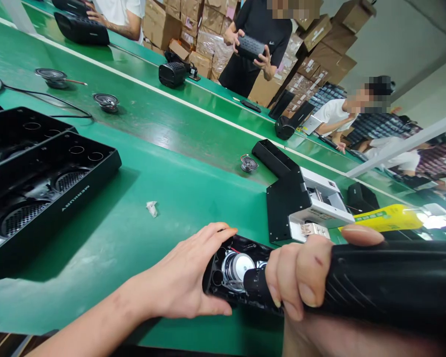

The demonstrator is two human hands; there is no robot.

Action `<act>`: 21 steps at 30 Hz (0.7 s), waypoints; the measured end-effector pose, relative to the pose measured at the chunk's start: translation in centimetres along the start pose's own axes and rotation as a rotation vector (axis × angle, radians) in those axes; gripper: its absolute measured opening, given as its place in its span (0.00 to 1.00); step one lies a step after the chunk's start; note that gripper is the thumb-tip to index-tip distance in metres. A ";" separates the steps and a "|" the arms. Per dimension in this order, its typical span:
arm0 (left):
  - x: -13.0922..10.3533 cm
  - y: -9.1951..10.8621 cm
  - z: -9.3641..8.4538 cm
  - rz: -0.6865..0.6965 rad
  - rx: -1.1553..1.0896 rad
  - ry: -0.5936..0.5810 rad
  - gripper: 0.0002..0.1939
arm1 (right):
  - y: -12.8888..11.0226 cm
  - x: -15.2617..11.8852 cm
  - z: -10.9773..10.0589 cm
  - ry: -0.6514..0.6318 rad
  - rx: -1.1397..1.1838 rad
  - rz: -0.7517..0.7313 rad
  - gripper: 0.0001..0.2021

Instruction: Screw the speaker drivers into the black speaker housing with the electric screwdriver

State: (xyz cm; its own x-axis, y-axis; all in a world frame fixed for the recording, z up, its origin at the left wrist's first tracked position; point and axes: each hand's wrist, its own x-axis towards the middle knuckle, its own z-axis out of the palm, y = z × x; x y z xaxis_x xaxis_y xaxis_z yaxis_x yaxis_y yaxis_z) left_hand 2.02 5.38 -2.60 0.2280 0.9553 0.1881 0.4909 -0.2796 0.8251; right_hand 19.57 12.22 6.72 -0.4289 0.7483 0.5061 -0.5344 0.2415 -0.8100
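Left grip [180, 277] on housing's [207, 280] edge, open green bench [193, 183] beyond

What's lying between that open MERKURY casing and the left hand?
A small crumpled whitish scrap lies between casing and left hand, in the head view.

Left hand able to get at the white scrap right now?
Likely yes: only bare green tabletop lies between left hand and white scrap, though it must first release the black housing.
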 end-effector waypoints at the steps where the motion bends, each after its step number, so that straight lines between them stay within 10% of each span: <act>1: 0.1 0.0 0.0 -0.008 -0.004 0.004 0.58 | 0.1 0.0 -0.2 -0.007 0.004 -0.003 0.17; 21: 0.5 0.2 -0.1 -0.022 -0.025 0.005 0.58 | 0.9 -0.5 -1.0 0.017 0.031 0.006 0.18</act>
State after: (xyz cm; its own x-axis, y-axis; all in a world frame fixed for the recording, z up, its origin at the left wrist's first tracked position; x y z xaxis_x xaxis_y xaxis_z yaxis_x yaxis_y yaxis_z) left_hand 2.15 5.85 -2.32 0.2135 0.9617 0.1721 0.4746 -0.2560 0.8421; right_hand 20.03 12.64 5.42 -0.4197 0.7605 0.4955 -0.5541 0.2177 -0.8035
